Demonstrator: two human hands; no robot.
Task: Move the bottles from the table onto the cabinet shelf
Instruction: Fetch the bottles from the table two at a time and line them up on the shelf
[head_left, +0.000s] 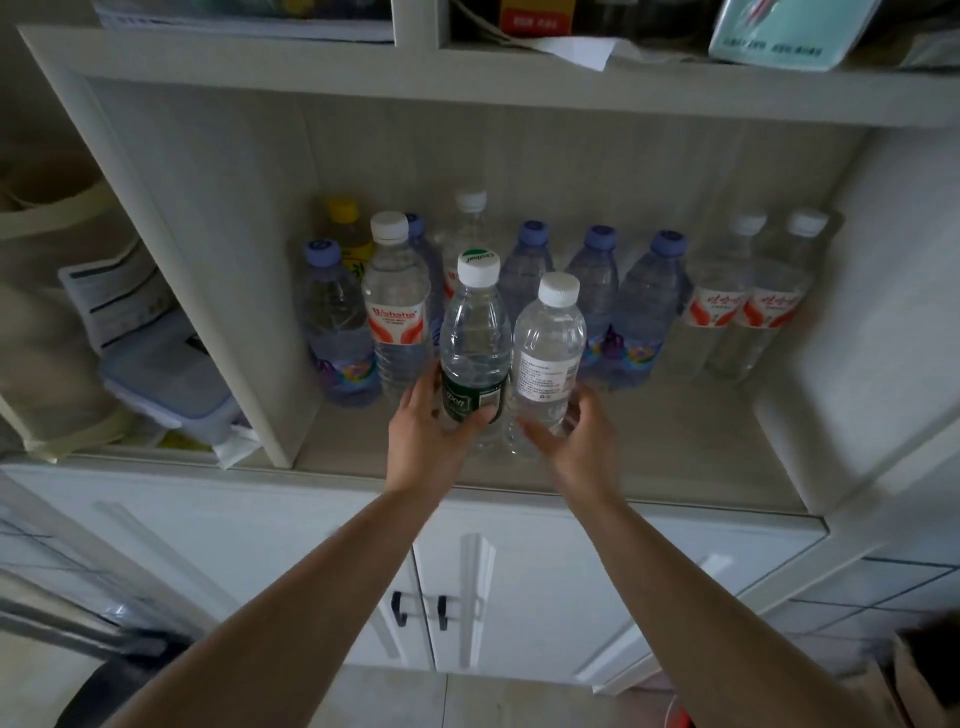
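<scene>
The left hand (426, 431) was curled round the lower part of the green-labelled water bottle (475, 343), thumb across the dark label and fingers hidden behind it; the right hand (576, 441) was wrapped likewise round the base of the white-labelled water bottle (548, 353), thumb stretched along the front. Both bottles stood upright and touching each other near the front of the cabinet shelf (675, 441); whether their bases had met the board could not be told, the hands covering them. Just left of the pair stood a red-labelled white-capped bottle (396, 306), and beside that a blue-capped bottle (337, 322) against the shelf's left wall; behind these a yellow-capped bottle (349, 228) showed near the back. Behind the held pair rose a tall white-capped bottle (470, 223); to the right ran a row of three blue-capped bottles (644, 306), then two red-labelled bottles (748, 306) close together near the right wall. In the left compartment a lidded plastic box (166, 379) lay among papers; below the shelf were white cabinet doors (524, 587) with dark handles.
</scene>
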